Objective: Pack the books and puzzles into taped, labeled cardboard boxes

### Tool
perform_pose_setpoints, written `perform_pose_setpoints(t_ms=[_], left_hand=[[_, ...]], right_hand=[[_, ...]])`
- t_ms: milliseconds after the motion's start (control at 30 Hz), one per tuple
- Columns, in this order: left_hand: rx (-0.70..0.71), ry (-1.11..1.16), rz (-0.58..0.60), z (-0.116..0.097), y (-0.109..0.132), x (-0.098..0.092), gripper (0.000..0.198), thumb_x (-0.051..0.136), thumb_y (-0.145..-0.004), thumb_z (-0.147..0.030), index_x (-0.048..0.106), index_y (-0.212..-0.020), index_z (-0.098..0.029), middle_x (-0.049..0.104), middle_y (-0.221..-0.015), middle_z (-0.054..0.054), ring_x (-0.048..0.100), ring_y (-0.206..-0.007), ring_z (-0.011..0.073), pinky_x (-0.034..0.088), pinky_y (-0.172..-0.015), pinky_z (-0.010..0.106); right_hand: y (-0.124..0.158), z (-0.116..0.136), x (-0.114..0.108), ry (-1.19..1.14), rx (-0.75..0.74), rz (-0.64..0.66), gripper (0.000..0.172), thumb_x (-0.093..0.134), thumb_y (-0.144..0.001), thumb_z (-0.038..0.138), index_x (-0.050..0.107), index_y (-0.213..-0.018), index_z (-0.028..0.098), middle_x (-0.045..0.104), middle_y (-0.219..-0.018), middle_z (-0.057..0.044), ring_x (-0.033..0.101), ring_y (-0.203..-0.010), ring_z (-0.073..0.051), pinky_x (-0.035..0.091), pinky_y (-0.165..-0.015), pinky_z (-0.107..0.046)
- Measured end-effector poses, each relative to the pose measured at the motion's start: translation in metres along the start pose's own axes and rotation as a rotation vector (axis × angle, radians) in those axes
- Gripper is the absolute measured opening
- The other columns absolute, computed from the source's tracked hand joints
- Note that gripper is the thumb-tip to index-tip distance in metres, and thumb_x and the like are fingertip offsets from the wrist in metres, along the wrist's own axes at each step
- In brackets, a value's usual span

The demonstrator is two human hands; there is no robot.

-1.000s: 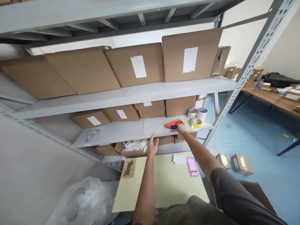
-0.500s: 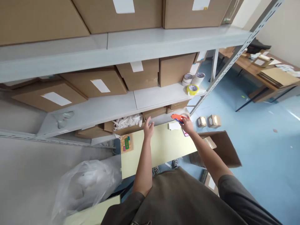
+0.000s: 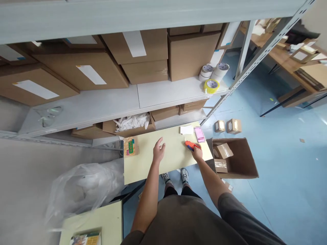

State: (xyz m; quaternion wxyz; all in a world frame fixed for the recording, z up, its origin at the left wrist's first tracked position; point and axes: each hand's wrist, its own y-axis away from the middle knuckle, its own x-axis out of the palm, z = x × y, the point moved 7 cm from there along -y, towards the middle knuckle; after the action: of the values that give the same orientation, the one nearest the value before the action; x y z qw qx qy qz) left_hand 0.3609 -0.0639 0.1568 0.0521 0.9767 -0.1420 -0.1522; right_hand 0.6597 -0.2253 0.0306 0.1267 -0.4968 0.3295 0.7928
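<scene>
My right hand (image 3: 197,153) is closed around the near end of an orange-and-blue hand tool (image 3: 189,145), over the right part of a pale yellow table (image 3: 145,166). The tool's exact kind is too small to make out. Above the table's middle, my left hand (image 3: 158,150) hangs with fingers apart and holds nothing. A small wooden box with a coloured picture (image 3: 131,146) lies at the table's left end. Beyond the tool are a white paper slip (image 3: 186,130) and a pink item (image 3: 199,134), which is blurred.
Metal shelving (image 3: 107,102) with cartons stands behind the table. Tape rolls (image 3: 211,85) sit at the shelf's right end. An open carton (image 3: 242,158) holding small boxes is on the floor at right. A clear plastic bag (image 3: 84,187) bulges at left.
My right hand has brought the orange-and-blue tool back toward me, from the table's far edge. The pink item now shows more fully. The view has tilted down; my left hand stays open.
</scene>
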Motion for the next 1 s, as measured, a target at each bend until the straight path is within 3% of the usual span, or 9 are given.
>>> perform_pose_setpoints(t_ms=[67,133,267,400,567,667,767,1000], left_hand=[[-0.005,-0.013,-0.020,-0.002,0.008,0.002,0.049,0.064,-0.103,-0.046,0.063,-0.149,-0.027,0.063,-0.156,0.013,0.056,-0.149,0.0290,0.052,-0.118,0.048],[-0.006,-0.015,-0.057,-0.010,0.016,0.002,0.049,0.064,-0.103,-0.047,0.064,-0.148,-0.027,0.064,-0.156,0.013,0.056,-0.149,0.0289,0.052,-0.119,0.048],[-0.005,0.029,-0.168,-0.028,0.033,-0.013,0.049,0.067,-0.101,-0.049,0.067,-0.144,-0.025,0.065,-0.153,0.015,0.057,-0.147,0.0305,0.051,-0.119,0.051],[0.019,0.046,-0.292,-0.036,0.057,-0.059,0.049,0.071,-0.099,-0.051,0.071,-0.139,-0.024,0.066,-0.152,0.015,0.058,-0.146,0.0315,0.051,-0.119,0.051],[0.008,0.067,-0.493,-0.022,0.113,-0.146,0.048,0.074,-0.097,-0.047,0.072,-0.139,-0.026,0.066,-0.153,0.013,0.056,-0.149,0.0312,0.052,-0.118,0.049],[-0.026,0.088,-0.621,-0.002,0.158,-0.201,0.045,0.071,-0.098,-0.041,0.072,-0.139,-0.025,0.065,-0.153,0.014,0.058,-0.146,0.0308,0.052,-0.119,0.050],[-0.071,0.110,-0.776,0.029,0.208,-0.254,0.043,0.070,-0.097,-0.039,0.073,-0.137,-0.023,0.066,-0.150,0.015,0.061,-0.142,0.0311,0.052,-0.118,0.050],[-0.194,0.160,-1.019,0.125,0.308,-0.369,0.049,0.070,-0.098,-0.050,0.069,-0.139,-0.025,0.062,-0.153,0.016,0.062,-0.139,0.0324,0.056,-0.112,0.052]], right_hand=[[0.001,-0.004,-0.004,0.009,0.019,0.030,0.021,0.068,-0.092,0.022,0.074,-0.110,0.016,0.080,-0.110,-0.017,0.074,-0.102,-0.028,0.051,-0.090,-0.036],[0.004,-0.001,-0.017,-0.014,-0.009,-0.021,0.023,0.070,-0.090,0.024,0.075,-0.110,0.016,0.080,-0.108,-0.018,0.074,-0.105,-0.029,0.052,-0.091,-0.036],[0.013,0.038,-0.054,-0.190,-0.227,-0.224,0.034,0.059,-0.093,0.026,0.074,-0.123,0.018,0.081,-0.113,-0.018,0.074,-0.110,-0.032,0.057,-0.094,-0.040],[0.019,0.119,-0.080,-0.382,-0.488,-0.251,0.047,0.052,-0.097,0.033,0.068,-0.138,0.016,0.075,-0.133,-0.020,0.071,-0.120,-0.034,0.058,-0.102,-0.049],[0.046,0.238,-0.085,-0.465,-0.752,-0.204,0.048,0.051,-0.098,0.032,0.067,-0.140,0.016,0.071,-0.142,-0.019,0.064,-0.134,-0.033,0.051,-0.118,-0.053],[0.078,0.305,-0.070,-0.485,-0.888,-0.160,0.047,0.050,-0.099,0.033,0.068,-0.139,0.017,0.071,-0.144,-0.019,0.062,-0.138,-0.033,0.047,-0.122,-0.054],[0.119,0.368,-0.041,-0.482,-1.000,-0.097,0.047,0.052,-0.099,0.034,0.069,-0.139,0.017,0.069,-0.147,-0.018,0.062,-0.139,-0.033,0.046,-0.123,-0.054],[0.237,0.506,0.074,-0.363,-1.221,0.123,0.045,0.054,-0.100,0.034,0.071,-0.138,0.018,0.068,-0.150,-0.017,0.060,-0.144,-0.031,0.042,-0.127,-0.051]])
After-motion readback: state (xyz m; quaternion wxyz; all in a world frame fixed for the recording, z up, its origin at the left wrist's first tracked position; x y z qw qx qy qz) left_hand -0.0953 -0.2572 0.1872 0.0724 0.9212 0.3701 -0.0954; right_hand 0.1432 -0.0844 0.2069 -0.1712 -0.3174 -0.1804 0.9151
